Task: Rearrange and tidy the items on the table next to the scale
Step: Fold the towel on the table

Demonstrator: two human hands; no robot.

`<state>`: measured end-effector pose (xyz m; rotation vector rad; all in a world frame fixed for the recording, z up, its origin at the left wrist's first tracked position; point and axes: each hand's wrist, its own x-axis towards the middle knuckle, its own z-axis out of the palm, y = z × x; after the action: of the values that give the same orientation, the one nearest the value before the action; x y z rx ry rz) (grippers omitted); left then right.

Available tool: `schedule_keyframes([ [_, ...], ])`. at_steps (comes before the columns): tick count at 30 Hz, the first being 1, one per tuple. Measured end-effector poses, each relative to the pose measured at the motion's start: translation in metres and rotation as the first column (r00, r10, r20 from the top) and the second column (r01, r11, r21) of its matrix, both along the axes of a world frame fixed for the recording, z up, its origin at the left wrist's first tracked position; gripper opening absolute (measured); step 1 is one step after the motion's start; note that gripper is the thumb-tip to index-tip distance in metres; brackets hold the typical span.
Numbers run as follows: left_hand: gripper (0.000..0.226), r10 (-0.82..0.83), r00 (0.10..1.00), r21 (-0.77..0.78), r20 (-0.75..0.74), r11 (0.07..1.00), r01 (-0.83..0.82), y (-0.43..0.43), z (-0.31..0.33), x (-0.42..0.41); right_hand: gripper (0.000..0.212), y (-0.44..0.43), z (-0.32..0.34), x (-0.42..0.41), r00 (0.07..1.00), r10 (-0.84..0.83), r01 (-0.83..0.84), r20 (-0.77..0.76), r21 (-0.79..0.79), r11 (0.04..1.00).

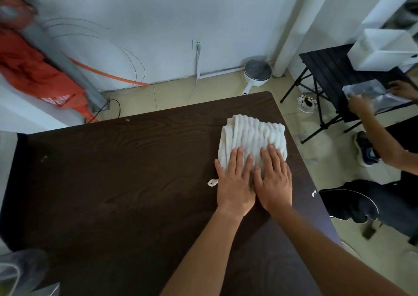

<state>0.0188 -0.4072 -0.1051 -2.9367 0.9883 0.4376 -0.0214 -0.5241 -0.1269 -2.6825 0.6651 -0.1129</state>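
Observation:
A folded white ribbed towel (253, 135) lies near the right edge of the dark wooden table (113, 171). My left hand (234, 182) and my right hand (274, 180) lie side by side, flat, with straight fingers pressing on the towel's near part. A small white loop (212, 182) of the towel sticks out on the table just left of my left hand. No scale shows in this view.
Another person's hands (359, 103) handle a clear plastic bag (371, 92) on a black folding table (328, 69) at the right. A white electric pot (256, 73) stands on the floor by the wall. Clear plastic (20, 271) lies at the table's near left corner.

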Motion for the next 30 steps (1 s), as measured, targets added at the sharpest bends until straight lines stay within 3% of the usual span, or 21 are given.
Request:
schedule_keyframes([
  [11, 0.079, 0.055, 0.998, -0.035, 0.031, 0.998, -0.054, 0.064, -0.005, -0.043, 0.065, 0.067, 0.005, -0.033, 0.997, 0.053, -0.059, -0.049, -0.127, 0.99],
  [30, 0.076, 0.369, 0.929, -0.093, 0.021, 0.926, -0.366, 0.275, -0.005, -0.076, 0.068, 0.27, 0.016, -0.024, 0.888, 0.435, -0.454, -0.146, -0.143, 0.879],
])
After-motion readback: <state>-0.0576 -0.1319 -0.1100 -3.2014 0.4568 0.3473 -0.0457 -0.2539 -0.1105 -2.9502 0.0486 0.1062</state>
